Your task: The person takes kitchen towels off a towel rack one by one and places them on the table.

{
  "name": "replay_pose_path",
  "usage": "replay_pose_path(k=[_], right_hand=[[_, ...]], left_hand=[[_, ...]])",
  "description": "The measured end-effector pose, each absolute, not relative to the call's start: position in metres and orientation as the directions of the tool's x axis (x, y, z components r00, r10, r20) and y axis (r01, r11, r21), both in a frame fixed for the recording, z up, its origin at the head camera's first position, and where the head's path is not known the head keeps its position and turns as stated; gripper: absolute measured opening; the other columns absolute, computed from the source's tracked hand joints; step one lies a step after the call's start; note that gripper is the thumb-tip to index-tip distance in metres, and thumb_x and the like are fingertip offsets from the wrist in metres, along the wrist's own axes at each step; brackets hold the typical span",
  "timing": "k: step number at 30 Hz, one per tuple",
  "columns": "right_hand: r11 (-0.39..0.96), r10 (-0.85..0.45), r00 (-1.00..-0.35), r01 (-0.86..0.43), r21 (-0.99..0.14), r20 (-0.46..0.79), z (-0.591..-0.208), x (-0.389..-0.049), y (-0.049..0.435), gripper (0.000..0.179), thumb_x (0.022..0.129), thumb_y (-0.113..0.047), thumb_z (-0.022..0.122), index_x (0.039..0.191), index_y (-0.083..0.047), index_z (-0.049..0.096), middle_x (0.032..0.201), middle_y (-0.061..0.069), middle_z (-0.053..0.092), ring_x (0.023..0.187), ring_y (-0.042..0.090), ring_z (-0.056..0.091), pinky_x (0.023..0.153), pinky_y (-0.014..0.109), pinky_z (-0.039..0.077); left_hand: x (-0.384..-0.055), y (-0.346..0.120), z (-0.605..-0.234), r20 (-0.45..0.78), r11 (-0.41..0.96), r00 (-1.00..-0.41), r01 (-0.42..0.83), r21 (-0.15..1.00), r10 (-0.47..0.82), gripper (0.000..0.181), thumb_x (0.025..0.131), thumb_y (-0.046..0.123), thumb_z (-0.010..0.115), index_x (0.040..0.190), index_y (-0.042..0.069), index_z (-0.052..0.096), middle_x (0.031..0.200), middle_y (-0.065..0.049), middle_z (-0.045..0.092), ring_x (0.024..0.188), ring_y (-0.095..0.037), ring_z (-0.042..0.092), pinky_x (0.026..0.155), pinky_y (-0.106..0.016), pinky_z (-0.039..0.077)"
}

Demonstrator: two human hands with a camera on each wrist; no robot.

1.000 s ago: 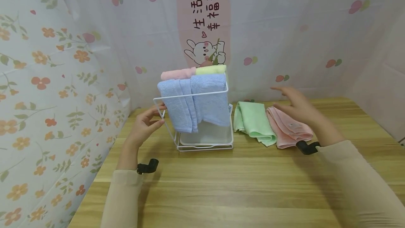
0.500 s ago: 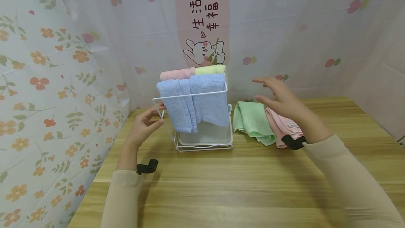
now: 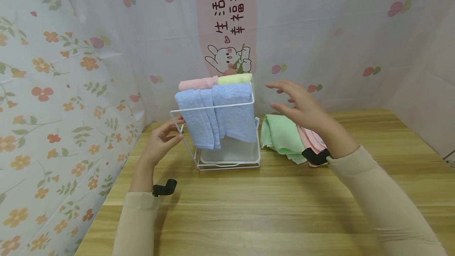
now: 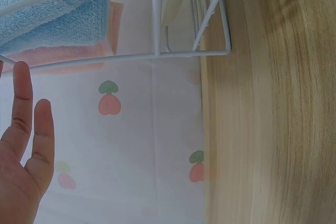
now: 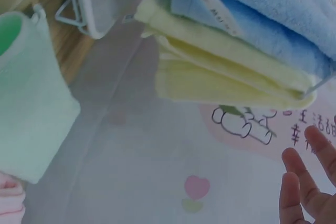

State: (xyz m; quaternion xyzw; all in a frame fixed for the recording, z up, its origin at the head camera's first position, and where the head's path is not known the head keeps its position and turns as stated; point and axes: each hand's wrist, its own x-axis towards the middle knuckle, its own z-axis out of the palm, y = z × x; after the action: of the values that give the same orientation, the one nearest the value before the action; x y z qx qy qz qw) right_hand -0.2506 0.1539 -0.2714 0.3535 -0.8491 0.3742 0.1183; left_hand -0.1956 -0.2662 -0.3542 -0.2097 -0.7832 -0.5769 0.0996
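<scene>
A white wire towel rack point(image 3: 213, 108) stands on the table with a blue towel point(image 3: 234, 113) draped over its front bar. Behind it hang a pink towel point(image 3: 197, 83) and a yellow towel point(image 3: 234, 78). My left hand point(image 3: 158, 142) holds the rack's left side, thumb at the front post and fingers at the wires behind it. In the left wrist view, a fingertip meets the rear wire. My right hand point(image 3: 300, 104) hovers just right of the rack, fingers spread and holding nothing. In the right wrist view, its fingertips point(image 5: 291, 156) are near the yellow towel.
A folded green cloth point(image 3: 282, 135) lies right of the rack, with a pink cloth point(image 3: 311, 139) beside it, partly hidden by my right wrist. A white tray point(image 3: 231, 151) forms the rack's base. Patterned curtains point(image 3: 320, 42) hang behind the wooden table point(image 3: 227, 208).
My right hand has moved left and slightly up, from over the pink cloth towards the rack's right side. The left hand keeps its place on the rack.
</scene>
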Motion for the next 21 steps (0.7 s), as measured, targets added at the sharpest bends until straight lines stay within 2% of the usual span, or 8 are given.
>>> replay_pose_path(k=[7,14,21], right_hand=[[0.45,-0.511,-0.712,-0.698,-0.556,0.481,-0.26,-0.249,0.134,0.046,0.099,-0.022,0.062,0.143,-0.014,0.051,0.145,0.007,0.052,0.128,0.03,0.048,0.098,0.062,0.045],[0.415,-0.536,-0.7,-0.705,-0.576,0.471,-0.252,-0.255,0.119,0.043,0.099,-0.024,0.061,0.14,-0.013,0.053,0.144,0.005,0.054,0.127,0.028,0.049,0.096,0.061,0.046],[0.385,-0.558,-0.722,-0.663,-0.643,0.41,-0.241,-0.264,0.11,0.041,0.097,-0.019,0.065,0.136,-0.01,0.056,0.136,0.011,0.059,0.124,0.031,0.052,0.096,0.056,0.047]], left_hand=[[-0.196,-0.266,-0.354,0.407,0.224,-0.887,0.452,0.864,0.218,0.041,0.093,-0.004,0.061,0.133,-0.004,0.053,0.144,0.018,0.05,0.112,-0.025,0.055,0.091,-0.021,0.053],[-0.195,-0.266,-0.354,0.39,0.245,-0.895,0.437,0.866,0.217,0.041,0.094,-0.002,0.061,0.133,-0.005,0.052,0.145,0.017,0.048,0.112,-0.012,0.053,0.092,-0.021,0.053],[-0.194,-0.266,-0.353,0.389,0.254,-0.896,0.435,0.864,0.215,0.041,0.094,-0.001,0.061,0.134,-0.004,0.053,0.145,0.017,0.048,0.112,-0.012,0.053,0.092,-0.022,0.052]])
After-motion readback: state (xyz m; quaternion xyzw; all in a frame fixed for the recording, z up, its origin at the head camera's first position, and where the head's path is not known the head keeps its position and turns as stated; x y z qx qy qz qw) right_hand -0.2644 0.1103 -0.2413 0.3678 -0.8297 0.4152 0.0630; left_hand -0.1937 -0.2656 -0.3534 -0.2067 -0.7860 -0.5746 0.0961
